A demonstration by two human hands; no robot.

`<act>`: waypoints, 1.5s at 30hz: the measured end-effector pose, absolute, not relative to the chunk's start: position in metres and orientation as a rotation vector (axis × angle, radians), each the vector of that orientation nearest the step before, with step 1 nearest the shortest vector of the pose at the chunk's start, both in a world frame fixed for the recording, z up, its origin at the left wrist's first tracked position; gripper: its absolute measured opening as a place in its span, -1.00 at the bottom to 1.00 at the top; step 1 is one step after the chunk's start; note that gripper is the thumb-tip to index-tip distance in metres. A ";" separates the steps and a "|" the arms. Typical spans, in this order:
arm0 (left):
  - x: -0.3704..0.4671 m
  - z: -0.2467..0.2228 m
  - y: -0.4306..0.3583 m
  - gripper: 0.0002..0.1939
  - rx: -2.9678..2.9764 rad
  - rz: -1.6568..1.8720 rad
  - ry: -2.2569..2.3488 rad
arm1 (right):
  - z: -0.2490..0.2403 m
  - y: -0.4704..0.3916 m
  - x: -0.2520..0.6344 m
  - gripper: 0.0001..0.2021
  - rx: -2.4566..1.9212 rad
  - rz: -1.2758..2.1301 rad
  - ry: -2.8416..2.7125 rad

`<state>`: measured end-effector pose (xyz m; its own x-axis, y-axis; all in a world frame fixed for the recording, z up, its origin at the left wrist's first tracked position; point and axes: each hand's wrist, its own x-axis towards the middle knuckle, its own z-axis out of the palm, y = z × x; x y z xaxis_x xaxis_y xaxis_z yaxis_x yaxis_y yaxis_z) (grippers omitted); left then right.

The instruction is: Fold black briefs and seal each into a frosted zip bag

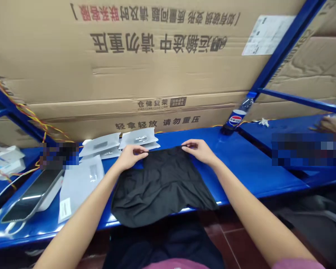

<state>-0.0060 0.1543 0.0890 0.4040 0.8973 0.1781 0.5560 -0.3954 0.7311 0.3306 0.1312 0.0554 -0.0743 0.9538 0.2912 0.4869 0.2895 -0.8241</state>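
A black cloth item (pixel 162 183), thin and wrinkled, lies on the blue shelf top in front of me; its near edge hangs slightly over the front. I cannot tell whether it is a garment or a bag. My left hand (pixel 131 155) pinches its far left corner between thumb and fingers. At the far right corner, my right hand (pixel 197 149) pinches the same far edge, so the edge runs fairly straight between both hands. Just left of the cloth are flat frosted plastic packets, one (pixel 81 183) with a white label.
More frosted packets (pixel 138 138) lie behind my left hand. A phone (pixel 33 194) rests at left near yellow-red wires (pixel 44 127). A Pepsi bottle (pixel 236 116) leans by the blue post. Large cardboard (pixel 156 74) stands behind. Another person's hand (pixel 332 125) is at far right.
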 end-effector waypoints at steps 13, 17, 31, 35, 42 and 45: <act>-0.052 0.065 -0.026 -0.55 2.951 0.733 1.047 | 0.035 -0.048 0.356 -0.43 -1.359 0.352 -2.178; -0.075 0.054 -0.051 -0.64 3.086 0.895 0.985 | 0.014 -0.069 0.367 -0.66 -1.239 0.281 -2.121; -0.071 0.076 0.039 -0.55 2.188 0.942 1.703 | 0.035 0.032 0.331 -0.56 -1.591 0.474 -1.590; -0.063 0.071 0.040 -0.69 2.359 0.991 1.611 | 0.022 0.039 0.321 -0.66 -1.661 0.421 -1.605; -0.044 0.065 0.017 -0.81 2.557 1.268 1.221 | 0.034 0.044 0.344 -0.74 -1.731 0.544 -1.552; -0.035 0.059 0.015 -0.84 2.494 1.321 1.187 | 0.056 0.051 0.358 -0.70 -1.816 0.444 -1.458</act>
